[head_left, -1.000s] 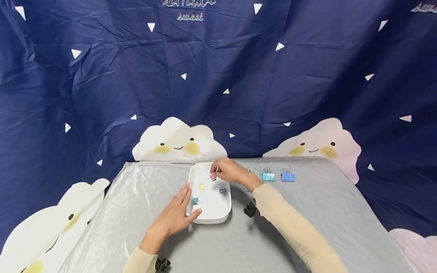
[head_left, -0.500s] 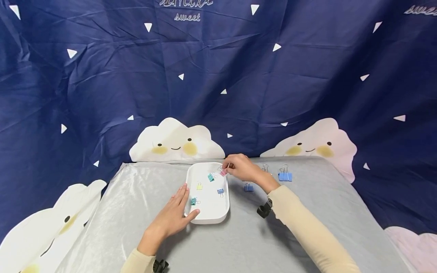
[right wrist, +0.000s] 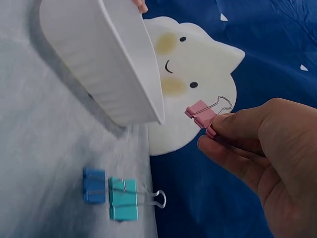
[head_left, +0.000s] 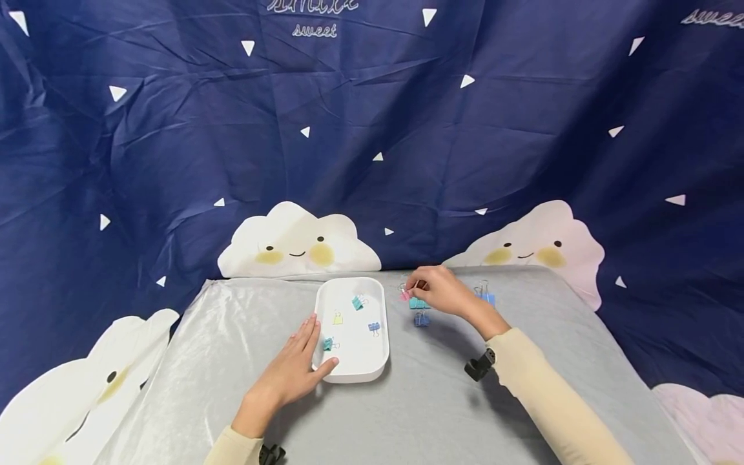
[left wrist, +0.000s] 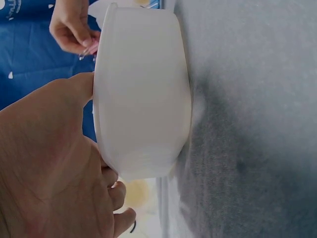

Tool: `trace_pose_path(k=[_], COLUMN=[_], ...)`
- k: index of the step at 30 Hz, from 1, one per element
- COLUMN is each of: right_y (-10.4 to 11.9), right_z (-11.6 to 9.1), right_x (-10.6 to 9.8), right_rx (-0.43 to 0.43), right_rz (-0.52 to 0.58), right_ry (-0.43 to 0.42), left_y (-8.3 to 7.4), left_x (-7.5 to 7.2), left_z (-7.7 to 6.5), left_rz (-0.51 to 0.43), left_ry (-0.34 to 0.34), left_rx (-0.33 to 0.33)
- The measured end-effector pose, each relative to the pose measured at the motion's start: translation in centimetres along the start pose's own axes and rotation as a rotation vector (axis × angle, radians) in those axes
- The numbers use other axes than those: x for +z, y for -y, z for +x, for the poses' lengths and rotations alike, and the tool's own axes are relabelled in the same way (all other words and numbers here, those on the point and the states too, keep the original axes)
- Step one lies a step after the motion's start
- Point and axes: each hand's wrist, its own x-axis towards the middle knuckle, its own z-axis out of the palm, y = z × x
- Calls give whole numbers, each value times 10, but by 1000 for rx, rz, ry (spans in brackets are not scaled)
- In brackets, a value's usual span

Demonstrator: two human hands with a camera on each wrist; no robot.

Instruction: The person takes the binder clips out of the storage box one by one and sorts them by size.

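Observation:
My right hand (head_left: 444, 294) pinches a pink binder clip (right wrist: 202, 114) between thumb and fingertips, just right of the white tray (head_left: 351, 376). In the right wrist view the clip hangs in the air, its wire handles sticking out past my thumb. Inside the tray lie a yellow binder clip (head_left: 338, 319), a blue clip (head_left: 374, 327) and two teal clips, one at the back (head_left: 357, 303) and one near the front (head_left: 328, 344). My left hand (head_left: 293, 368) rests along the tray's left rim with fingers straight, the thumb over the front left corner.
Right of the tray, a teal binder clip (head_left: 416, 303) stands behind a darker blue one (head_left: 421, 319) on the grey cloth (head_left: 430, 400). A larger blue clip (head_left: 489, 298) is partly hidden behind my right hand. A navy curtain (head_left: 349, 161) with cloud prints hangs behind.
My right hand has carried the pink clip from over the back of the tray, across its right rim, to above the cloth. My left hand has stayed at the tray.

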Motion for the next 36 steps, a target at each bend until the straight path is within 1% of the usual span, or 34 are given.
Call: trace_pose_path(k=[4,7,14,20,26,31,36], right_y=[-9,-17,-37,-54,-69,-79,-86], right_z=[-15,-26,-50,-68,-82,-90,-97], right_x=[-4,-8,-10,-6,2,9,16], right_rx=[42,71,156,172,234,259,327], right_rz=[5,33,53,69,96,79,76], right_ry=[-25,-31,-12,-25,-13,-29,-17], left_y=[0,0,-1,-1,0,0,0], left_x=[0,1,1,1,2,2,2], left_z=[0,0,0,0,-1,-1,-1], left_rz=[-11,-14,-12,-9,-11,-12,-10], left_ry=[0,1,-2,-6,-2,-1,-5], left_rx=[1,-1,1,-1,-2,-4,-3])
